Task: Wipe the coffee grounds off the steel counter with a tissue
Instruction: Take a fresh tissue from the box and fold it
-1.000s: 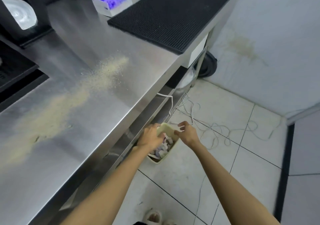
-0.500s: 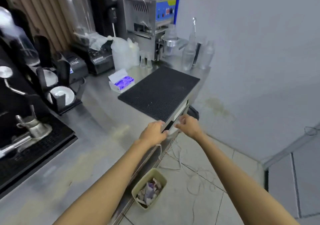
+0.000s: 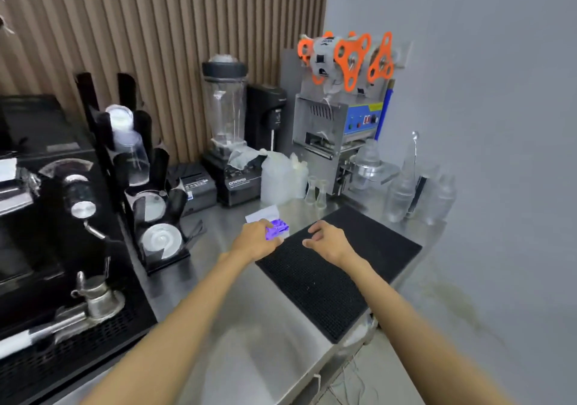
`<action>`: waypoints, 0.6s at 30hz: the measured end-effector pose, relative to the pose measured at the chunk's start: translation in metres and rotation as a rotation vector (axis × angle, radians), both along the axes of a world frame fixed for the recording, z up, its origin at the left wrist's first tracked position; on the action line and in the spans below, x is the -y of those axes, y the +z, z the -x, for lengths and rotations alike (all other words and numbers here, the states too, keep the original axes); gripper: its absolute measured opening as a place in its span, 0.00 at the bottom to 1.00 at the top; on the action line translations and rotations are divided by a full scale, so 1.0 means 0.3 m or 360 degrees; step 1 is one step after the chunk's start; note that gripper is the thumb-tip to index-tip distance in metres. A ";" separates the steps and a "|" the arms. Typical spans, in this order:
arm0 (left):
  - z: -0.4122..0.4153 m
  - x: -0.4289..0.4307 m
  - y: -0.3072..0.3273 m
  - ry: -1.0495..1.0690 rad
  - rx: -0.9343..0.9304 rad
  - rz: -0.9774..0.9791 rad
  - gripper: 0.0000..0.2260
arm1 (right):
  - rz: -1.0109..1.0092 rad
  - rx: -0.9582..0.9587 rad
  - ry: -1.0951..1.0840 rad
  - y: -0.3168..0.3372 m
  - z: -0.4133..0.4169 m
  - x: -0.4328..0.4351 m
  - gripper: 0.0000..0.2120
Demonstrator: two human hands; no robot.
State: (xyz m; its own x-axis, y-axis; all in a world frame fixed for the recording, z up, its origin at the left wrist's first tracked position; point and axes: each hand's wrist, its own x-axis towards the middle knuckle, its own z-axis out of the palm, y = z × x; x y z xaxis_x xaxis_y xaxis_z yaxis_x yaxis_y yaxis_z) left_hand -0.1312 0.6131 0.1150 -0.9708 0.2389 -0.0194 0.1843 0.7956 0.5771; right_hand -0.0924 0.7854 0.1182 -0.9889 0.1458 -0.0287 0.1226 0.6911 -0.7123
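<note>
A white tissue box [image 3: 271,221] with purple-lit contents sits on the steel counter [image 3: 237,326], just left of a black rubber mat [image 3: 340,267]. My left hand [image 3: 256,238] reaches over the box's near side, fingers touching it; whether it grips a tissue is hidden. My right hand [image 3: 327,240] hovers over the mat's far left corner with fingers loosely apart and nothing in it. The coffee grounds are not visible in this view.
An espresso machine [image 3: 46,248] fills the left. A black lid-and-cup rack [image 3: 146,205], a receipt printer [image 3: 196,186], a blender [image 3: 228,142], a cup sealer [image 3: 340,117] and clear bottles [image 3: 415,192] line the back. Grey wall on the right.
Both hands rose from the small bin on the floor, passed the counter edge and now reach over the counter at the tissue box. The view tilted up from floor to counter.
</note>
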 end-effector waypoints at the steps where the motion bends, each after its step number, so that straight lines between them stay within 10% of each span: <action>1: 0.046 0.004 -0.001 0.0030 0.0009 -0.0016 0.21 | -0.0001 0.0014 0.0038 0.003 0.060 0.006 0.17; 18: 0.523 0.022 -0.224 0.0569 0.0354 -0.0100 0.27 | -0.0332 0.0134 0.0868 -0.143 0.825 0.097 0.18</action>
State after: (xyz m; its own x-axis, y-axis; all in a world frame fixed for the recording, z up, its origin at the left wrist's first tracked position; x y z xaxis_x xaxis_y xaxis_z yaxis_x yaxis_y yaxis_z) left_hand -0.2880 0.6064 0.0479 -0.9666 -0.1050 -0.2339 -0.2316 0.7490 0.6208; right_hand -0.3400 0.7562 0.0754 -0.9183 -0.3719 -0.1358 -0.2395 0.7948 -0.5576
